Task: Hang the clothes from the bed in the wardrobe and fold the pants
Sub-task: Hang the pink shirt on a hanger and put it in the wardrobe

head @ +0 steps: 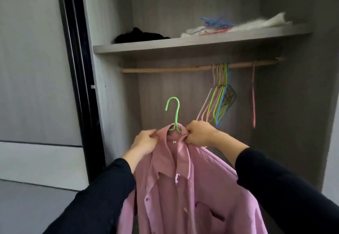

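Head view: left hand (145, 140) and right hand (200, 133) apparently pinch collar of pink shirt (183, 188).

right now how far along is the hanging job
Done: the pink shirt is on the green hanger. In hand: left hand and right hand grip its collar. Left: hooking it onto the rod, which holds only empty hangers. Pants are out of view.

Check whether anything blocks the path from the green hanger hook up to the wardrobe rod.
Nothing visible does. The rod above the hook is bare; the bunch of empty hangers hangs further right, clear of a straight lift.
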Motion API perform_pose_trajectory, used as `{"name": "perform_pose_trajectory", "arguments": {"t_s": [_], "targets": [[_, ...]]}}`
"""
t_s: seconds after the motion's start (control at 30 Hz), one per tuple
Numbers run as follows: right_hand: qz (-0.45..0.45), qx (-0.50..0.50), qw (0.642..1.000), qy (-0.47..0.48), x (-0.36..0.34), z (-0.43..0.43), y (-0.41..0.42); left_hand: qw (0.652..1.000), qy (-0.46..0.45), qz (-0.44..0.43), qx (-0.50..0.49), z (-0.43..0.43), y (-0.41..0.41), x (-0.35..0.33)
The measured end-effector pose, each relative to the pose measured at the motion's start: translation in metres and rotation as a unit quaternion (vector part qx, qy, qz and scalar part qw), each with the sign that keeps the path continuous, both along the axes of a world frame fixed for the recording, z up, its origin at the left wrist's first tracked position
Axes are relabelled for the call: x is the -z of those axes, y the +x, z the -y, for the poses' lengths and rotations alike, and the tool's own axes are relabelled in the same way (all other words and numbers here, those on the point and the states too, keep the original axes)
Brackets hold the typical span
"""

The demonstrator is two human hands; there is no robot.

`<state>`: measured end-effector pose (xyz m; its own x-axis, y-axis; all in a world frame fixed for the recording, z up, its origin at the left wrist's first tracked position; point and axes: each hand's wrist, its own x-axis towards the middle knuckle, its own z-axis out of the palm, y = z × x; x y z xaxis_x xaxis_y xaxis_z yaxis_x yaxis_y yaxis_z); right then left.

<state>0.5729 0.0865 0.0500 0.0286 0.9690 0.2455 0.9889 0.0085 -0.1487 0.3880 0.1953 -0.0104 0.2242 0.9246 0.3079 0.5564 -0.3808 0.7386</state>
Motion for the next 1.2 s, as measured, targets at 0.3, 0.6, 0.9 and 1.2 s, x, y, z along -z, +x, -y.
{"name": "perform_pose_trajectory", "arguments": {"t_s": [0.3,0.6,0.9,1.2], "targets": [[-0.051,0.084,0.994,0.045,-0.053,-0.108,-0.035,0.995,0.028,-0.029,0.087,-0.117,-0.007,-0.072],[-0.062,0.096,0.986,0.121,-0.123,-0.223,-0.038,0.979,0.184,-0.081,0.027,-0.220,-0.003,-0.118],[-0.052,0.058,0.989,0.125,-0.158,-0.316,-0.058,0.939,0.307,-0.136,-0.072,-0.303,-0.029,-0.180],[-0.231,0.032,0.970,0.066,-0.113,-0.383,-0.081,0.933,0.339,-0.073,-0.098,-0.342,-0.035,-0.192]]}}
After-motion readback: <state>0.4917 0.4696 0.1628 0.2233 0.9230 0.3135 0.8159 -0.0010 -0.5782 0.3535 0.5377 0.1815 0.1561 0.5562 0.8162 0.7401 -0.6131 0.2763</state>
